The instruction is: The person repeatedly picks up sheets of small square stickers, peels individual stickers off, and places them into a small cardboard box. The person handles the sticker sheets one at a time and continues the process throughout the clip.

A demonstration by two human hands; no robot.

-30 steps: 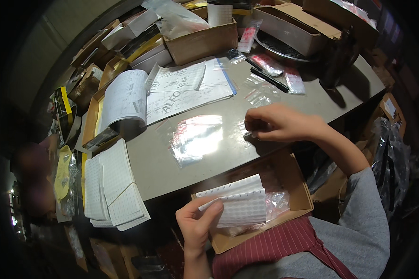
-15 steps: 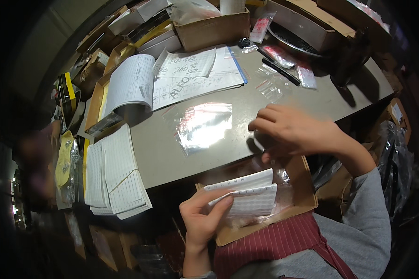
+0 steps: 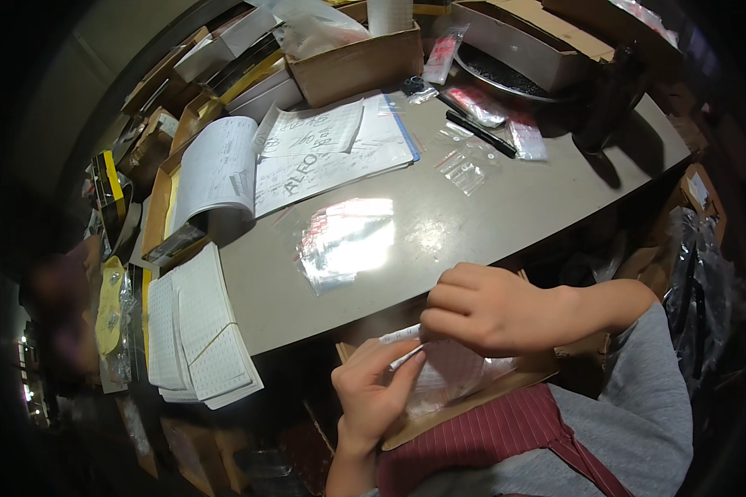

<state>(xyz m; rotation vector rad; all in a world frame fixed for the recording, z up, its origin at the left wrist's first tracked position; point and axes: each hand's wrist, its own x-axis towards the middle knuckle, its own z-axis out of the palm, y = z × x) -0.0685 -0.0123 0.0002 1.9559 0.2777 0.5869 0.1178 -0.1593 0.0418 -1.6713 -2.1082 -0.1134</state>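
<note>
My left hand (image 3: 371, 383) pinches a folded white sheet of small printed labels (image 3: 402, 335) between thumb and fingers, above an open cardboard box (image 3: 471, 406) on my lap. My right hand (image 3: 493, 311) is closed at the sheet's upper edge, close by the left fingertips. Its knuckles cover its own fingertips, so I cannot see what they pinch. Clear plastic lies inside the box under the sheet. On the grey table (image 3: 307, 319) a fanned pile of small clear zip bags (image 3: 348, 240) catches the light.
Banded stacks of printed sheets (image 3: 211, 331) lie at the table's left edge. Behind them are a curled notepad (image 3: 215, 166) and handwritten papers (image 3: 323, 170). A black marker (image 3: 481, 134), more small bags (image 3: 464, 170) and a round tray of black bits (image 3: 506, 73) stand farther right. Cardboard boxes (image 3: 356, 66) line the back.
My right hand has come down from over the table edge to the label sheet and closed there. The left hand still grips the sheet. The view has shifted slightly.
</note>
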